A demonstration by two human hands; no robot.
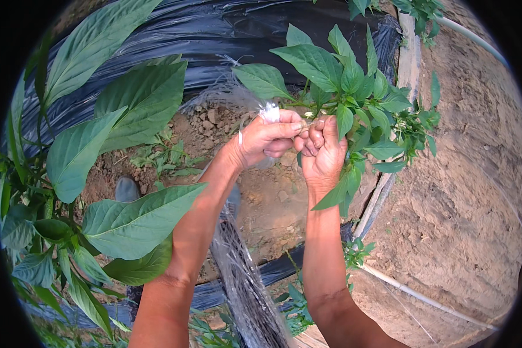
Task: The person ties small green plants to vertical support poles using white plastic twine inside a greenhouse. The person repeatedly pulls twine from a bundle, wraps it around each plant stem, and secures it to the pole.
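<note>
My left hand (272, 135) is closed around a bunch of white plastic twine (269, 113), whose loose, frayed strands (228, 93) fan out behind it. The fingertips of my right hand (324, 150) meet those of the left, pinching what looks like a thin strand; the fingers partly hide it. Both hands are beside a green pepper plant (343, 82) with small white flowers, and its leaves overlap the right hand's outer edge. Between my forearms hangs a long bundle of clear plastic strands (250, 278).
Large pepper leaves (139, 219) crowd the left side, one crossing my left forearm. Black plastic mulch film (252, 35) covers ground beyond the hands. Bare soil (470, 182) and a pale pipe (426, 296) lie at right. A shoe tip (127, 189) shows below the leaves.
</note>
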